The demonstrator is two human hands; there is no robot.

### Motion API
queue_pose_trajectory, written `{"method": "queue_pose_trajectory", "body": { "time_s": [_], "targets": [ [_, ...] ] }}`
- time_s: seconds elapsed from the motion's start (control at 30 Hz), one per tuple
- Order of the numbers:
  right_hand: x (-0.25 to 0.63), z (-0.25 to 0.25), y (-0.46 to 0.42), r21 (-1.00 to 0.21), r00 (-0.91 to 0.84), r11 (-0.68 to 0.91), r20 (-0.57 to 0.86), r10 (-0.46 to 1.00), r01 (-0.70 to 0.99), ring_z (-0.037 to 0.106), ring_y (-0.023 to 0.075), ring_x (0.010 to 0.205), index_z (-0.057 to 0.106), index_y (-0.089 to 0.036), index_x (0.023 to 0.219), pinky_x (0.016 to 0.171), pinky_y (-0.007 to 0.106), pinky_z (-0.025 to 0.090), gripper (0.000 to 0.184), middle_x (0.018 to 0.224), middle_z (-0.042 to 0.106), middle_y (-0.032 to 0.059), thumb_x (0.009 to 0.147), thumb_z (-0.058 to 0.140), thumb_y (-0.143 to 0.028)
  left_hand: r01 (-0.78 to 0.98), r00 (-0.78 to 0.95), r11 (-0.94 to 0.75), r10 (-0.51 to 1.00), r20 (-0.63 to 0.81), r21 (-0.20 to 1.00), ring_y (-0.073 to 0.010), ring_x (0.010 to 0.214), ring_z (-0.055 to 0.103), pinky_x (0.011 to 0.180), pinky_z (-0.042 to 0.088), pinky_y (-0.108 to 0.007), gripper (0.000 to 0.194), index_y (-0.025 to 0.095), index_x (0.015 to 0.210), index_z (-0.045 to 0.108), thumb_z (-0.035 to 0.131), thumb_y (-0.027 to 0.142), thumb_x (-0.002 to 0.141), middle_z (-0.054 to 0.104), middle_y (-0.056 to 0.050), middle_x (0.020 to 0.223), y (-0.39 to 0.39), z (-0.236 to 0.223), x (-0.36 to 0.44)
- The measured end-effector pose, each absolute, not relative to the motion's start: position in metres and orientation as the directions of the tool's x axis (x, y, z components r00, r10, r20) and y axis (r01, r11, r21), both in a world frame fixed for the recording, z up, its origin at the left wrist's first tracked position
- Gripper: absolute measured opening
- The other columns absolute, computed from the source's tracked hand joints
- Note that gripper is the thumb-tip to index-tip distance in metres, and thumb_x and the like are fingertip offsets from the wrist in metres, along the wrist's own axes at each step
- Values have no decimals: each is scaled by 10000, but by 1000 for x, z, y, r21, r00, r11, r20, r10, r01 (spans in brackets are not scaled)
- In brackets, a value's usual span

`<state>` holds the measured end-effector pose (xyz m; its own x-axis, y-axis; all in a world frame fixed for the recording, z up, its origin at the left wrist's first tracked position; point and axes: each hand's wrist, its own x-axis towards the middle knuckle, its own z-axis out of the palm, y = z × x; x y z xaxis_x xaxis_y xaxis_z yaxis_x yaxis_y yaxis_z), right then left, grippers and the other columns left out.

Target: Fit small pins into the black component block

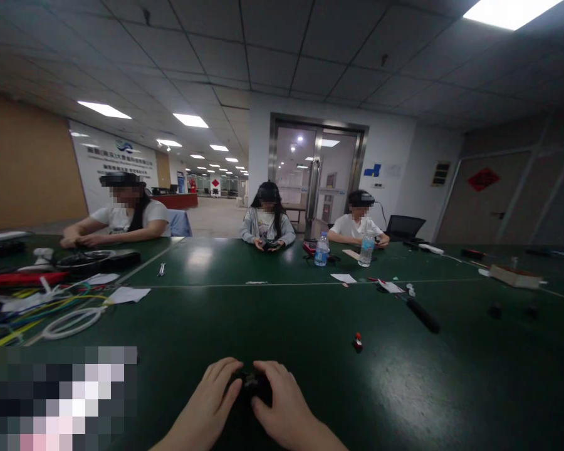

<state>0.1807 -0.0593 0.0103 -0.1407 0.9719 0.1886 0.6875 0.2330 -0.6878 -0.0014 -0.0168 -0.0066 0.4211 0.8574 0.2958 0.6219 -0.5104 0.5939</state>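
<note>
Low in the head view, my left hand (215, 396) and my right hand (284, 396) close around a small black object (250, 383) from either side. Its kind cannot be made out, since my fingers and the dim light hide most of it. Both thumbs lie along its near side while the other fingers curl over the far side. Beyond my right hand, a small red and silver piece (358, 342) sits on the dark green table (207, 326).
Cables (73, 322) and papers cover the left. A black-handled tool (423, 314) lies right, past it a box (514, 275). Two water bottles (321, 249) stand near the far edge, and a wrench (161, 269) lies far left. Several people sit around the table.
</note>
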Motion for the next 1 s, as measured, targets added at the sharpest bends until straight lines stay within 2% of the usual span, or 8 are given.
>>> {"method": "queue_pose_trajectory", "body": {
  "time_s": [0.3,0.53,0.73,1.0],
  "targets": [
    [181,5,-53,-679,-159,224,158,975,699,475,218,1098,491,-222,1177,935,337,359,509,1188,538,45,670,533,-238,647,454,-495,861,230,580,-222,1102,500,974,391,-397,365,205,1121,568,386,366,850,583,-62,1159,-10,-7,3],
    [181,7,-55,-680,-155,211,144,977,702,489,202,1065,536,-265,1122,917,333,364,378,1143,557,18,745,508,-276,617,508,-549,825,249,563,-213,1056,507,934,410,-388,339,248,1100,587,358,343,869,597,-43,1119,-10,-10,-2],
    [180,13,-55,-684,-164,200,118,979,701,485,195,1065,538,-288,1122,913,342,364,361,1142,554,8,768,487,-239,627,488,-545,832,265,557,-230,1084,472,956,388,-390,356,227,1138,563,392,363,857,558,-66,1145,-3,-25,-5],
    [179,10,-54,-700,-157,207,135,978,683,492,196,1049,559,-271,1092,904,331,365,367,1117,573,11,737,508,-195,572,557,-554,803,209,605,-217,1082,474,948,398,-383,285,261,1079,566,469,282,811,549,-36,1145,-4,-10,-10]
  ]
}}
